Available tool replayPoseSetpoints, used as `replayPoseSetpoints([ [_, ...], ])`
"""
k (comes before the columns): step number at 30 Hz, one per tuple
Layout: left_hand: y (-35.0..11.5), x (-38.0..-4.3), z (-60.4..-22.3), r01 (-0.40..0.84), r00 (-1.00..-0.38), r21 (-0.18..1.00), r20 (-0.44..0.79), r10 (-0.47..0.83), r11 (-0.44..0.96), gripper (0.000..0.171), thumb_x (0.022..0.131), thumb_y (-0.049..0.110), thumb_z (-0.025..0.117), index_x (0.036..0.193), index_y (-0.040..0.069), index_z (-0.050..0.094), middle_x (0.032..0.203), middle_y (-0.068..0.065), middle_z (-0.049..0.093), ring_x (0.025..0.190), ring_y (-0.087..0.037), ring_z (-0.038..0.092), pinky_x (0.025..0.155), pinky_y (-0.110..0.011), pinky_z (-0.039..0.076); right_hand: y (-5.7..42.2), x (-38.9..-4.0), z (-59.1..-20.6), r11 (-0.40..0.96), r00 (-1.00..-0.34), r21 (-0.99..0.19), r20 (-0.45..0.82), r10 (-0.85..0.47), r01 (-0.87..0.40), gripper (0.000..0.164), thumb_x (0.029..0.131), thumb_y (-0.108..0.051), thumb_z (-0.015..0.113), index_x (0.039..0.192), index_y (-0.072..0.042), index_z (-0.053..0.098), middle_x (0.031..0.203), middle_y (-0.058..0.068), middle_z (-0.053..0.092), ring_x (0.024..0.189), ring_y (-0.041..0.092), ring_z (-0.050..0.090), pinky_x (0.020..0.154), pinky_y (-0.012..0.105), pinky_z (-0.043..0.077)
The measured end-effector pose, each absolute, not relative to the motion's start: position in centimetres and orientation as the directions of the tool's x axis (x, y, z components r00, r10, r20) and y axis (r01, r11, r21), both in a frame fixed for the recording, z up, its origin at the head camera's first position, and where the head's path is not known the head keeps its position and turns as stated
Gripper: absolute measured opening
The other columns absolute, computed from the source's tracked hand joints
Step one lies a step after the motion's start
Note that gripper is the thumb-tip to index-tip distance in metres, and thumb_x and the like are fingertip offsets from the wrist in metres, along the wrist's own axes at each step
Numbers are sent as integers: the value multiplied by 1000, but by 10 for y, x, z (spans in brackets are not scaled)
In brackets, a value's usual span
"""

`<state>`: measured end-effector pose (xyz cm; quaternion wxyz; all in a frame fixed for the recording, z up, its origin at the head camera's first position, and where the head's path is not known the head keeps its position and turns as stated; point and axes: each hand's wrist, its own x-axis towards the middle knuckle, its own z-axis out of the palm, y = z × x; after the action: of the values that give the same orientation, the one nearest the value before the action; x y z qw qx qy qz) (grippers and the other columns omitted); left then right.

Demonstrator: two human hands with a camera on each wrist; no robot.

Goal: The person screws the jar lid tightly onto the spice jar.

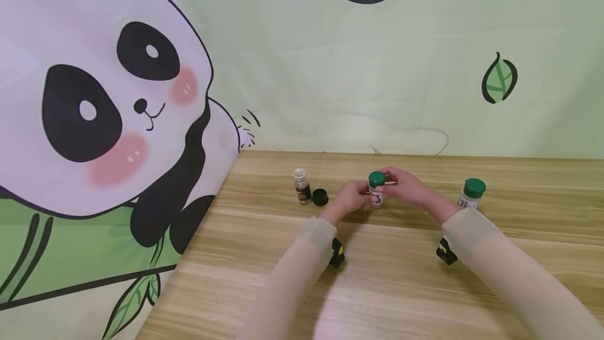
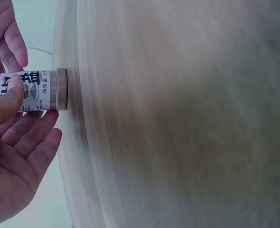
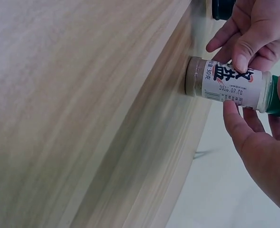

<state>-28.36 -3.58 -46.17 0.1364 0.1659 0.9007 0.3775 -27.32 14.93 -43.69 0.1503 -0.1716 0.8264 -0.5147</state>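
A small spice shaker (image 1: 376, 201) with a green cap (image 1: 376, 178) and a printed white label stands upright on the wooden table, between both hands. My left hand (image 1: 351, 197) pinches its body from the left, the thumb on the label and fingers behind, as the left wrist view shows on the shaker (image 2: 44, 90). From the other side my right hand (image 1: 405, 185) grips the cap end; in the right wrist view its thumb lies on the green cap (image 3: 278, 97) and a fingertip touches the label. Brownish powder shows near the shaker's base.
Left of the hands stands an uncapped clear bottle (image 1: 302, 188) with a dark label, beside a black cap (image 1: 320, 197). A second green-capped shaker (image 1: 473, 192) stands behind the right forearm. A panda-printed cloth (image 1: 302, 67) hangs behind the table (image 1: 401, 287).
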Motion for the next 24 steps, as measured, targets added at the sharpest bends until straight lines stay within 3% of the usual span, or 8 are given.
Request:
replayPoseSetpoints([
  [5,-35,-284,-462,190,-909,743,-114,400,641,29,100,15,67,126,4,70,127,-14,74,120,-28,68,101,-36,55,149,-275,-440,420,-907,-897,-58,-416,-136,50,102,-11,61,143,10,44,144,38,50,136,51,50,102,46,56],
  [11,-35,-284,-463,193,-911,744,-105,398,640,27,99,14,67,124,3,71,125,-15,74,118,-28,69,96,-31,55,151,-273,-444,380,-910,-904,22,-415,-195,54,96,-26,71,133,8,52,133,36,57,126,48,58,92,38,59],
  [18,-35,-284,-463,206,-913,723,-100,395,659,29,99,16,67,126,5,71,127,-13,74,121,-27,68,102,-34,55,144,-268,-441,420,-932,-898,-31,-360,-132,50,101,-15,64,139,10,44,144,37,50,137,52,49,107,55,52],
  [24,-35,-284,-462,217,-913,709,-97,397,672,29,99,17,67,126,6,71,127,-13,74,121,-27,68,102,-34,54,138,-267,-441,456,-949,-884,-53,-310,-100,51,102,-14,63,141,11,41,146,37,49,139,51,48,110,57,48],
])
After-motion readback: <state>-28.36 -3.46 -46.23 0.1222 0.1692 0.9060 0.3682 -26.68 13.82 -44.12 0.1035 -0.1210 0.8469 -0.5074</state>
